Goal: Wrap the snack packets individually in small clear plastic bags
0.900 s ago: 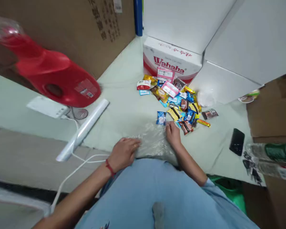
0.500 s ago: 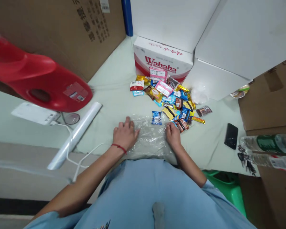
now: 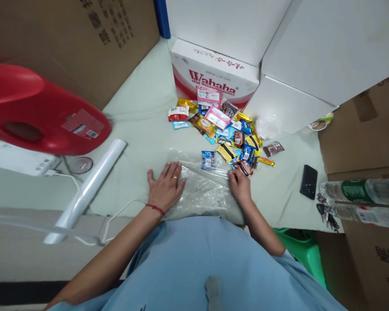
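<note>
Since the earlier frames the left hand [image 3: 164,185] has shifted and flattened: it lies open, palm down, fingers splayed on the left edge of the clear plastic film [image 3: 204,192], which is now drawn into taut creases. They run to the right hand [image 3: 240,186], closed on the film's right edge, its curled fingers hiding the pinch itself. The film's transparent borders are hard to trace. At its far edge sits a blue packet [image 3: 208,160], whether on or under it I cannot tell; beyond, snack packets [image 3: 226,152] overlap, partly hiding one another. Left of the film, a glossy red jug [image 3: 52,116] is cut off. Softly wrinkled, pale green cloth [image 3: 278,201] spreads beneath the film. Well beyond it stands a printed white carton [image 3: 214,77]; right of it lie a black phone [image 3: 308,182] and a cut-off clear bottle [image 3: 382,191].
</note>
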